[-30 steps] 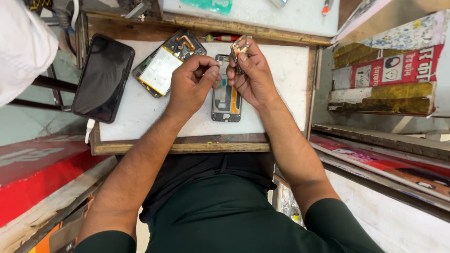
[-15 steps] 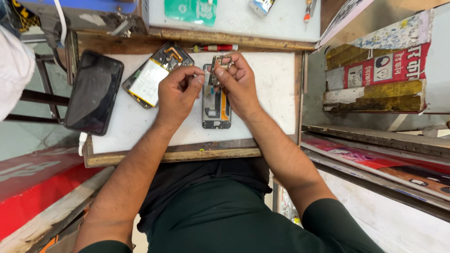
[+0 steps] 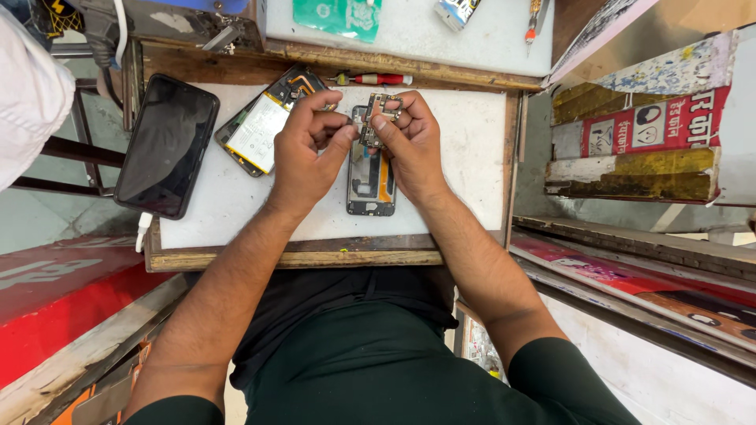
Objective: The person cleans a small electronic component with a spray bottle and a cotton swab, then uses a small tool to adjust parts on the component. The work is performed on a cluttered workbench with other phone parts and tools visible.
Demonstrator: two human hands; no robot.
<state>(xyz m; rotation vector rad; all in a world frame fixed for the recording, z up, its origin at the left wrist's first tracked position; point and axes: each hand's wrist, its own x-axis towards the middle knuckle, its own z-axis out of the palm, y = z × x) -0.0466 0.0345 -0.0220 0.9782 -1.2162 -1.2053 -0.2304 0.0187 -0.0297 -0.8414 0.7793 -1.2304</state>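
Observation:
My left hand (image 3: 309, 151) and my right hand (image 3: 411, 145) meet above an opened phone frame (image 3: 372, 185) that lies on a white work board (image 3: 228, 212). Both pinch a small grey circuit board (image 3: 379, 118) held between thumbs and fingertips just over the frame's top end. Orange flex cable shows inside the frame. To the left of my left hand lies a second opened phone with a yellow-white battery (image 3: 260, 132). Part of the circuit board is hidden by my fingers.
A black phone (image 3: 167, 145) with a white cable plugged in overhangs the board's left edge. A red-handled screwdriver (image 3: 376, 79) lies at the back. A raised shelf behind holds a green sheet (image 3: 339, 16). Worn boxes (image 3: 638, 142) stand right; another person's white sleeve (image 3: 27, 94) is far left.
The view has shifted, so the board and phones sit lower in the frame. My hands stay together on the circuit board over the phone frame, fingers slightly reworked.

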